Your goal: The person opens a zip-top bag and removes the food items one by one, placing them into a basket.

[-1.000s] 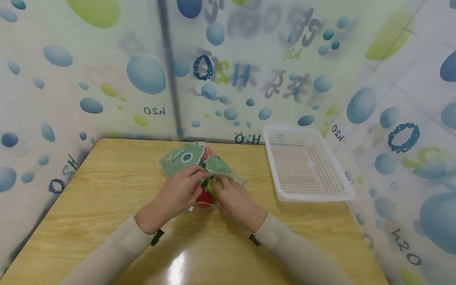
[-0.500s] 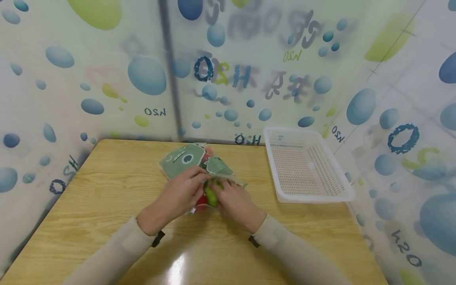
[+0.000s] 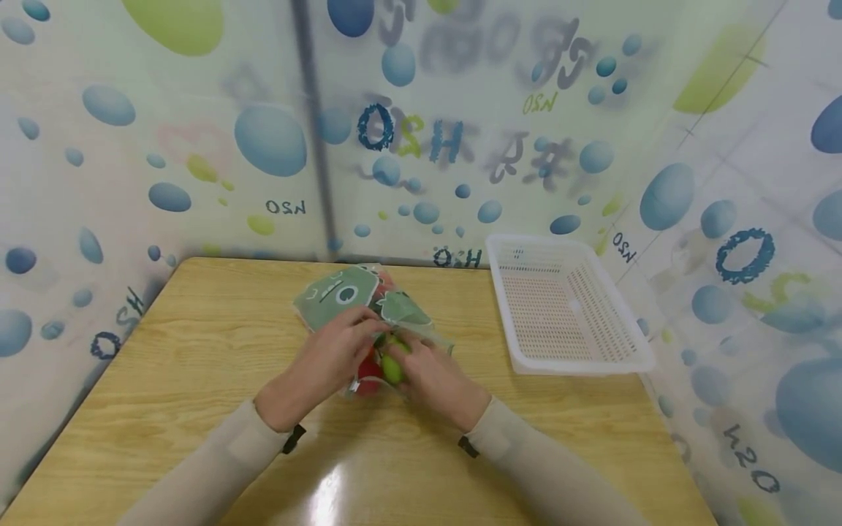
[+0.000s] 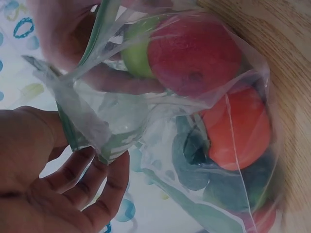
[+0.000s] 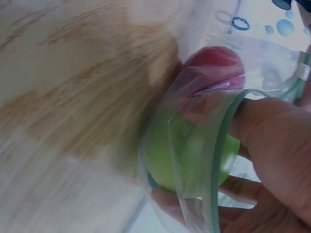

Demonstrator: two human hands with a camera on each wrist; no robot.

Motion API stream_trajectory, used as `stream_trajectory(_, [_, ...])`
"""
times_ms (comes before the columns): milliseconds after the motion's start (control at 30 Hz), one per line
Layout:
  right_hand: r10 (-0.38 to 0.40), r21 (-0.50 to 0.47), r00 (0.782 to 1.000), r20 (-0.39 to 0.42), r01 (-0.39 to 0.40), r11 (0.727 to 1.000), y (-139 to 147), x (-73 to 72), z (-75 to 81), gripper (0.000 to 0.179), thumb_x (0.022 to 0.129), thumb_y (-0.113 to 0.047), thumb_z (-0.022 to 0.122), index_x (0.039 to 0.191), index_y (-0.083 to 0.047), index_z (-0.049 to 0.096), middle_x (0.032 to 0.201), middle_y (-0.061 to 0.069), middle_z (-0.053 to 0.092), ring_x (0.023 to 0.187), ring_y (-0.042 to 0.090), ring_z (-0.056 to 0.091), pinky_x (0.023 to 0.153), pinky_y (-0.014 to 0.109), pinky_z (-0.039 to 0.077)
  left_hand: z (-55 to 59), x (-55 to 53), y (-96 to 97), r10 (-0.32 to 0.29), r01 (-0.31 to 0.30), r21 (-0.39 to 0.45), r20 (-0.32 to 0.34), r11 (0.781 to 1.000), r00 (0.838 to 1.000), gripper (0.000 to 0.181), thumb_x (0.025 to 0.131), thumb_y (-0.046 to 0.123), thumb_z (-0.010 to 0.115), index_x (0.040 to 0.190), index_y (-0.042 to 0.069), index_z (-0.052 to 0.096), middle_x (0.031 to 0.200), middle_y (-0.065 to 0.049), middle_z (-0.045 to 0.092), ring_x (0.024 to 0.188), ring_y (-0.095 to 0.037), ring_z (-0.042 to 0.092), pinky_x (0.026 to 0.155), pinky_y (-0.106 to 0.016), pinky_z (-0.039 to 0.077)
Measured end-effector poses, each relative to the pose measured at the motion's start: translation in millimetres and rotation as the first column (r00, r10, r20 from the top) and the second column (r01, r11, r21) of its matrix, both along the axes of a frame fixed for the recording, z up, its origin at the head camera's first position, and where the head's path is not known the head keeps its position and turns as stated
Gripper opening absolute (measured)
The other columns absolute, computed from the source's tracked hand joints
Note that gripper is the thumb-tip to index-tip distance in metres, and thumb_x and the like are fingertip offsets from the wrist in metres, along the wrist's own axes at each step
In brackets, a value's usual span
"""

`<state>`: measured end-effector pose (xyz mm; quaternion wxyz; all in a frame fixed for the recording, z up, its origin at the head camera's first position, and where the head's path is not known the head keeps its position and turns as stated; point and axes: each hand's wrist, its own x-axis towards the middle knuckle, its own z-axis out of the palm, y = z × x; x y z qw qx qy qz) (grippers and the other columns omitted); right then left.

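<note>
A clear zip bag [image 3: 338, 296] with a green cartoon print lies on the table, its mouth toward me. My left hand [image 3: 325, 361] pinches the bag's edge between thumb and fingertips; the left wrist view shows this near the green zip strip [image 4: 73, 128]. My right hand [image 3: 437, 376] reaches into the mouth and grips a round green fruit [image 5: 182, 155], perhaps an apple, thumb above and fingers below. Against it in the bag sits a red apple [image 4: 199, 53]. Deeper in are an orange-red, tomato-like fruit [image 4: 238, 128] and dark green pieces partly hidden by the print.
A white perforated plastic basket [image 3: 516, 358] stands on the right of the wooden table [image 3: 217, 321], near the back wall. Walls patterned with bubbles [image 3: 270, 139] rise behind and along both sides. A white slider [image 5: 303, 72] sits on the bag's zip.
The green fruit has shifted and turned slightly in my right hand at the bag's mouth. The red apple has moved a little left and toward me. My left hand keeps its pinch.
</note>
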<state>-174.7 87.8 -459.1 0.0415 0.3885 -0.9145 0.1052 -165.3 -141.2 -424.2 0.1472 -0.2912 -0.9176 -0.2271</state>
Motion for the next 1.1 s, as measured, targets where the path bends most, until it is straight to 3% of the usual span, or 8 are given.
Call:
stream_trajectory(633, [0.047,-0.158,0.999,-0.018,-0.049,0.986,17,12.0,30.4,0.070,0.096,-0.017,0.097,0.158,-0.015,0.065,0.166,0.019,0.064,0.138,0.035,0.076,0.115,0.046,0.067,-9.3,-13.7,-7.6,0.043,-0.043,-0.001,0.028,0.999,0.999,0.044,0.100,-0.009,0.084,0.139,0.011,0.084,0.138,-0.012,0.081,0.129,-0.034,0.078,0.107,-0.051,0.069])
stream_trajectory(900, [0.076,-0.254,0.997,0.025,-0.067,0.965,27,13.9,42.5,0.072,0.094,-0.015,0.096,0.158,-0.015,0.065,0.163,0.017,0.065,0.130,0.028,0.078,0.109,0.041,0.069,-13.0,-19.1,-7.2,0.037,-0.038,0.018,0.028,0.999,0.999,0.044,0.099,-0.007,0.085,0.140,0.007,0.082,0.137,-0.011,0.083,0.127,-0.032,0.080,0.106,-0.048,0.069])
stream_trajectory(1100, [0.086,-0.329,0.996,0.025,-0.073,0.941,33,15.3,55.2,0.070,0.092,-0.013,0.095,0.156,-0.015,0.066,0.160,0.013,0.066,0.131,0.025,0.076,0.109,0.038,0.068,-18.1,-20.4,-10.3,0.049,-0.052,0.050,0.067,0.997,0.997,0.048,0.096,-0.007,0.088,0.142,0.006,0.081,0.139,-0.012,0.082,0.125,-0.031,0.080,0.104,-0.048,0.070])
